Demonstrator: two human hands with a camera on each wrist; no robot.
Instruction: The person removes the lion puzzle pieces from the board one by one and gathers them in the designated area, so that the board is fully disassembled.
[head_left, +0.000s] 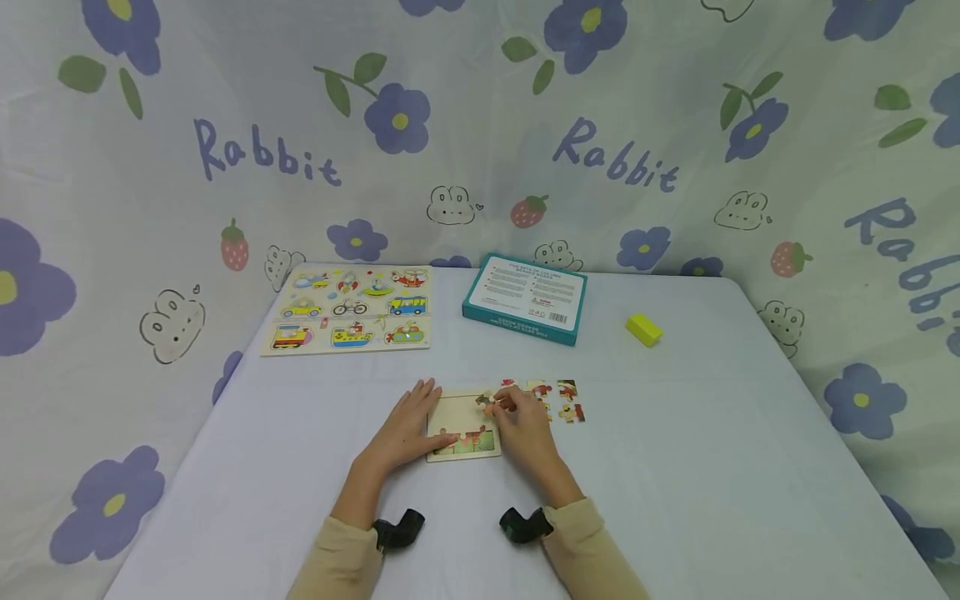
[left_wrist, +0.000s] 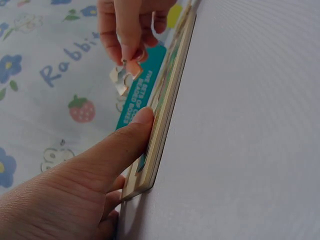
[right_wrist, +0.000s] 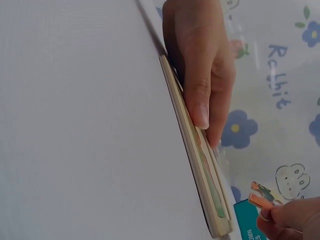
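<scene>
Steadiness seems to be lent to the wooden puzzle tray (head_left: 454,410) by the left hand (head_left: 405,429), whose fingers are laid fairly straight along its left side, while the thumb is stretched over the lower row of fitted pieces (head_left: 480,442); nothing is clasped there, and the contact is probably meant to stop the tray from sliding on the white table (head_left: 712,467). The tray is set flat in front of the person, between both hands, presumably so that it can be reached equally well from either side. By the right hand (head_left: 527,429) a single puzzle piece (left_wrist: 120,80) is pinched between thumb and fingertips, the grip being closed just to the width of the thin wood; it is held by its edge, raised above the tray's upper right part, likely so that its outline can be seen and turned. The upper area of the tray is bare. Loose pieces (head_left: 567,389) are spread just beyond the right hand, apparently for easy picking. Farther back, a vehicle picture board (head_left: 348,293), a teal-edged box (head_left: 525,300) and a yellow block (head_left: 644,330) are placed out of the working area.
</scene>
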